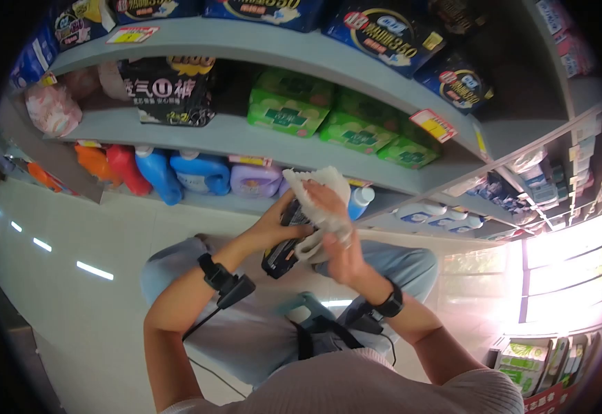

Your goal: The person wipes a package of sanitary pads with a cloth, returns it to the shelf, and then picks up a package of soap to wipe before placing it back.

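Observation:
My left hand [273, 226] is closed round a dark, black package [280, 261] with small light print, held tilted in front of the lowest shelf. In my right hand [344, 254] is a crumpled white cloth [339, 181], pressed against the upper side of the package. The cloth covers much of the package, so its kind is hard to make out. Behind my hands, on the bottom shelf, are a lilac bottle [254, 181] and a white-capped blue bottle [360, 201].
Above, a grey shelf [225, 141] bears green packs [290, 103] and a black bag [170, 93]. Dark blue packs [383, 34] fill the top shelf. Blue detergent bottles [199, 172] stand low at left. A white rack [532, 366] is at lower right, on the pale floor [118, 238].

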The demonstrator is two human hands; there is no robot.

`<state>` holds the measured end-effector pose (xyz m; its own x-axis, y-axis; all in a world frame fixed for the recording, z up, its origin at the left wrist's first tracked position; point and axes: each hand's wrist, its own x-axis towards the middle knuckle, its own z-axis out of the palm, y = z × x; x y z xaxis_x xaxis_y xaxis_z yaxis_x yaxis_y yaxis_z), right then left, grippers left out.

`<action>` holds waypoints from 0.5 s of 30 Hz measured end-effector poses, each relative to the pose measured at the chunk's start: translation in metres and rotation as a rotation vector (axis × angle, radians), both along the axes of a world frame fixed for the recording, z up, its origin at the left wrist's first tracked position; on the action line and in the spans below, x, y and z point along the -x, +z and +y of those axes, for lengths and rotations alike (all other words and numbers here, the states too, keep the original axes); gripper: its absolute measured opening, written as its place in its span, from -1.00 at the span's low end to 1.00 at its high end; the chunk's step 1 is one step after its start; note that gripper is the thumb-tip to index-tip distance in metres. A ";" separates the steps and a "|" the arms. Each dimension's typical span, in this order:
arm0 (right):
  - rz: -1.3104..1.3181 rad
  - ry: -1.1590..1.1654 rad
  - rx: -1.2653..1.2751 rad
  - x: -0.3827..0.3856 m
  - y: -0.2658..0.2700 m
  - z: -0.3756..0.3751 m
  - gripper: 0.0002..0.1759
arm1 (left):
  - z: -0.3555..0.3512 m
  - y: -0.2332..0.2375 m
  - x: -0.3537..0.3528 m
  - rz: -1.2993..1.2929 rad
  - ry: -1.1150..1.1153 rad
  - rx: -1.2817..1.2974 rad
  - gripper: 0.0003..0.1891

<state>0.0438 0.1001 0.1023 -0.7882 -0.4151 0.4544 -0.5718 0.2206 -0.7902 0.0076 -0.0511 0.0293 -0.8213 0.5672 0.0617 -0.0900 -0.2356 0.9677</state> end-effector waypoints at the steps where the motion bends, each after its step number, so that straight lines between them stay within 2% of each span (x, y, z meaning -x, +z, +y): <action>1: 0.101 -0.022 -0.102 0.002 -0.004 -0.002 -0.45 | 0.002 -0.004 -0.002 -0.119 0.029 -0.064 -0.17; 2: 0.124 -0.083 -0.194 0.000 -0.004 -0.007 -0.42 | 0.004 -0.010 -0.003 -0.234 0.056 -0.130 -0.20; 3: 0.147 -0.145 -0.281 -0.003 -0.006 -0.012 -0.38 | 0.005 -0.027 0.001 -0.431 0.033 -0.180 -0.33; 7: 0.222 -0.182 -0.396 -0.013 -0.018 -0.025 -0.29 | -0.006 -0.006 -0.003 -0.585 0.087 -0.354 -0.43; 8: 0.208 -0.115 -0.437 -0.018 -0.018 -0.026 -0.27 | -0.010 -0.001 -0.004 -0.643 0.122 -0.436 -0.43; 9: 0.191 -0.050 -0.477 -0.023 -0.018 -0.027 -0.25 | -0.013 0.003 -0.001 -0.635 0.125 -0.434 -0.43; 11: 0.222 -0.008 -0.525 -0.032 -0.018 -0.026 -0.22 | -0.020 0.014 0.006 -0.688 -0.066 -0.577 -0.40; 12: 0.227 0.017 -0.565 -0.036 -0.019 -0.026 -0.19 | -0.021 0.036 -0.001 -0.606 -0.022 -0.578 -0.37; 15: 0.284 0.013 -0.624 -0.035 -0.018 -0.024 -0.12 | -0.018 0.052 -0.006 -0.558 -0.004 -0.578 -0.33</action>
